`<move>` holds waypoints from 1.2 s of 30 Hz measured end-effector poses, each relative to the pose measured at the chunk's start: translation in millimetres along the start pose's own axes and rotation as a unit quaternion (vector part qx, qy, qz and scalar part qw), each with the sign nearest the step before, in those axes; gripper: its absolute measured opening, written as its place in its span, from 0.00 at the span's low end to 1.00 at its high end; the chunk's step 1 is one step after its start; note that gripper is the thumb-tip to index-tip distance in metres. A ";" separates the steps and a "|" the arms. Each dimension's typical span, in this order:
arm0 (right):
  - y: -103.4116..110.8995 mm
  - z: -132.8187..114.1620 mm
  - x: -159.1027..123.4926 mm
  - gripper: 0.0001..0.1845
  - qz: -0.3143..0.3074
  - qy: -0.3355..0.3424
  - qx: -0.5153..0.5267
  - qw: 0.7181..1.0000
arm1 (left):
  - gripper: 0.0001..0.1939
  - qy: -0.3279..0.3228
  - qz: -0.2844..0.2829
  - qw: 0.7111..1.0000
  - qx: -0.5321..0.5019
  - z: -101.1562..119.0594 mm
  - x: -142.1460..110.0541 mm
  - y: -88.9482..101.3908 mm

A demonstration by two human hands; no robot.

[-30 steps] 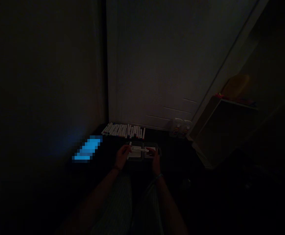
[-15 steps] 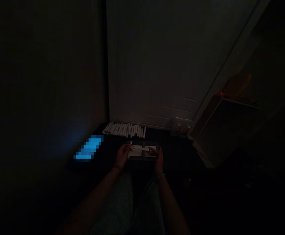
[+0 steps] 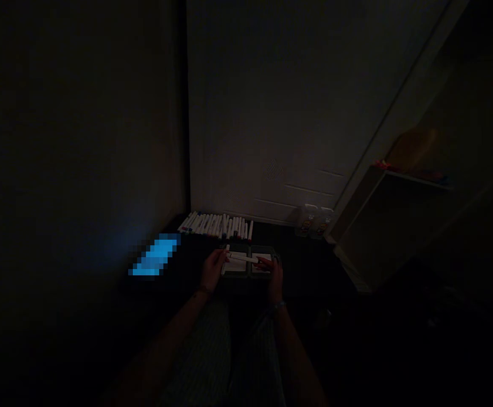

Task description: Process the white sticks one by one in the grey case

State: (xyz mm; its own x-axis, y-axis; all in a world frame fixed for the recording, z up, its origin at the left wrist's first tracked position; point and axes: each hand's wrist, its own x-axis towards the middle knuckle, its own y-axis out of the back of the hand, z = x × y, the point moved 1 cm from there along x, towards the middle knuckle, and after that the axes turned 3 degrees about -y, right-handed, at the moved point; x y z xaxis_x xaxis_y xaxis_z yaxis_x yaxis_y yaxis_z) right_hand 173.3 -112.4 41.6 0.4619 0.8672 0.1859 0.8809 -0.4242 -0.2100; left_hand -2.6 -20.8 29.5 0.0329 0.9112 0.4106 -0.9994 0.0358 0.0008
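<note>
The room is very dark, so fine detail is lost. A white marker lies nearly level between my two hands, over a two-compartment case. My left hand pinches its left end. The fingers of my right hand close on its right end. A second slim white stick, marker-like, stands lengthwise beside my left fingers; whether that hand grips it I cannot tell. White paper-like pieces sit in the compartments below the marker.
Several white markers with coloured ends lie in a row along the back of the dark table. Two clear packages stand at the back right. A blurred glowing blue screen is on the left. A shelf unit rises at the right.
Both hands keep their hold on the marker. Its right end sits slightly lower, and the view has shifted a little.
</note>
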 end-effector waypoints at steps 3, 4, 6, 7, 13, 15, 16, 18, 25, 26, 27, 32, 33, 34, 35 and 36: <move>-1.4 0.0 0.6 0.31 0.003 0.003 -0.024 1.000 | 0.17 0.012 -0.006 1.000 -0.001 0.2 0.0 0.2; -2.0 -0.2 0.5 0.31 0.005 0.005 -0.029 1.000 | 0.18 0.016 -0.007 1.000 -0.001 0.7 -0.1 0.2; -3.1 -0.4 0.3 0.31 0.008 0.011 -0.038 0.999 | 0.18 0.018 -0.009 1.000 -0.003 2.1 -0.5 0.3; -3.5 -0.2 0.4 0.32 0.008 0.011 -0.042 0.999 | 0.18 0.017 -0.010 1.000 -0.004 3.0 -0.7 0.2; -3.4 1.6 3.5 0.31 0.022 0.036 -0.090 0.995 | 0.19 0.025 -0.001 1.000 -0.009 6.9 -1.8 -0.7; -3.2 1.3 3.8 0.30 0.024 0.039 -0.095 0.994 | 0.19 0.023 0.001 1.000 -0.006 6.6 -1.8 -1.0; -3.2 0.8 3.6 0.30 0.026 0.041 -0.095 0.994 | 0.19 0.020 0.002 1.000 -0.004 6.0 -1.7 -1.1; -3.4 -0.9 2.7 0.28 0.030 0.050 -0.094 0.994 | 0.19 0.013 0.005 1.000 0.001 4.5 -1.3 -1.1; -4.8 -5.1 1.1 0.19 0.005 0.068 -0.081 0.994 | 0.18 0.010 0.001 1.000 0.003 3.6 -0.8 -1.0; -4.8 -5.0 1.2 0.18 0.004 0.069 -0.081 0.994 | 0.18 0.012 0.002 1.000 0.001 4.4 -1.0 -1.1; -4.7 -4.7 1.5 0.17 0.003 0.068 -0.082 0.994 | 0.18 0.013 0.002 1.000 -0.001 5.3 -1.3 -1.2; -3.8 -1.4 2.7 0.18 0.011 0.062 -0.089 0.994 | 0.19 0.012 0.002 1.000 0.001 6.3 -1.8 -2.0; -3.8 -0.9 2.8 0.17 0.009 0.065 -0.090 0.994 | 0.19 0.013 0.002 1.000 0.000 5.9 -1.7 -2.1; -3.9 -0.7 2.8 0.17 0.007 0.068 -0.093 0.993 | 0.19 0.015 0.003 1.000 -0.001 5.5 -1.5 -2.0; -4.0 -0.8 2.7 0.18 0.007 0.069 -0.095 0.993 | 0.19 0.018 0.002 1.000 -0.002 5.1 -1.3 -2.0; -4.1 -1.2 2.5 0.18 0.008 0.069 -0.098 0.993 | 0.19 0.022 0.001 1.000 -0.003 4.9 -1.1 -1.8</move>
State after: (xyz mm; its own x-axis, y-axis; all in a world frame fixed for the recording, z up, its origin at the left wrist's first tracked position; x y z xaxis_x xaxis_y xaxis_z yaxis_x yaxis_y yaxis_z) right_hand 171.0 -108.8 44.1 0.4741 0.8216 0.3164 0.8702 -0.4921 -0.0262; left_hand -0.9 -23.9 33.5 0.0324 0.9281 0.3709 -0.9993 0.0370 -0.0053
